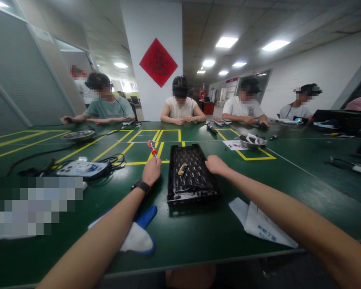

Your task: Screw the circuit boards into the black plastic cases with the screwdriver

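Green table [289, 188] taped with yellow lines fills the frame, and other people sit along its far edge under ceiling lights. At centre lies a black tray [195, 192], long side running away from the camera, with a small tan part [182, 169] on its mesh floor. The left hand [152, 170], just left of the tray's far end, is closed round a red-handled screwdriver [152, 147] whose handle stands up and away. The right hand [215, 164] rests curled against the tray's upper right rim; whether it pinches the rim I cannot tell. A glove [138, 237] lies at lower centre, a white sheet [258, 224] at lower right.

This looks like the steadying step, with the tool held ready and not yet at the tray. Bringing it over calls for turning the tip down and keeping the tray from sliding.
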Motion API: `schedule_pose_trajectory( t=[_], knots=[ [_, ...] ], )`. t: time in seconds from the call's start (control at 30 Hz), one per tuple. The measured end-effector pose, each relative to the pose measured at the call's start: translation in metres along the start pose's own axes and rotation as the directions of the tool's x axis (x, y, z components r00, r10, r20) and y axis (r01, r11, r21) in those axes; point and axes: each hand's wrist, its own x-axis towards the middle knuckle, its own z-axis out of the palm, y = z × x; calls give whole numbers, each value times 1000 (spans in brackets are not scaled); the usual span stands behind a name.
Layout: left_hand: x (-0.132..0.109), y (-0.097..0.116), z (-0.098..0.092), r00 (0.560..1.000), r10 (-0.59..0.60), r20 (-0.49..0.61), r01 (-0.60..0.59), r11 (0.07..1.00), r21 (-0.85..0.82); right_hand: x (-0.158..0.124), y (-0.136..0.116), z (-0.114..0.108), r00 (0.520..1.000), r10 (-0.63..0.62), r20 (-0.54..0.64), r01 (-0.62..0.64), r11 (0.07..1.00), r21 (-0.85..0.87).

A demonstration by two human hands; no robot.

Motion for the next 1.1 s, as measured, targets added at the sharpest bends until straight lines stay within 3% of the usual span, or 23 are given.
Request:
schedule_pose_trajectory(
  t=[0.2,0.43,0.53,0.57,0.6,0.67,0.73,0.83,0.93,1.0,1.1],
  knots=[
    [-9,15,-7,981,169,-94,-174,983,-51,-5,-1,10,998,46,-44,-41,993,113],
    [-24,33,-16,936,329,-125,-337,941,-41,-17,18,13,936,175,-307,-81,952,295],
    [-30,41,-23,910,405,-84,-406,914,11,-21,12,1,905,122,-407,63,909,413],
    [-31,43,-26,899,434,-56,-433,901,35,-23,4,-5,895,66,-442,185,845,502],
    [-33,46,-30,885,466,-22,-464,884,58,-24,-6,-11,886,-9,-463,326,722,610],
    [-38,53,-36,849,524,69,-529,843,98,-26,-29,-20,895,-174,-411,446,385,808],
    [-43,61,-41,812,565,142,-581,807,111,-30,-49,-24,904,-264,-336,376,118,919],
    [-52,71,-43,749,640,174,-653,757,27,-37,-61,-16,924,-226,-308,287,-121,950],
    [-57,75,-39,711,685,162,-667,729,-153,-43,-55,-2,947,-84,-309,279,-256,925],
    [-57,75,-34,736,664,131,-609,734,-301,-45,-49,6,953,-33,-301,281,-270,921],
    [-53,72,-26,792,597,130,-467,729,-500,-47,-46,9,952,-45,-303,289,-197,937]
  ],
)
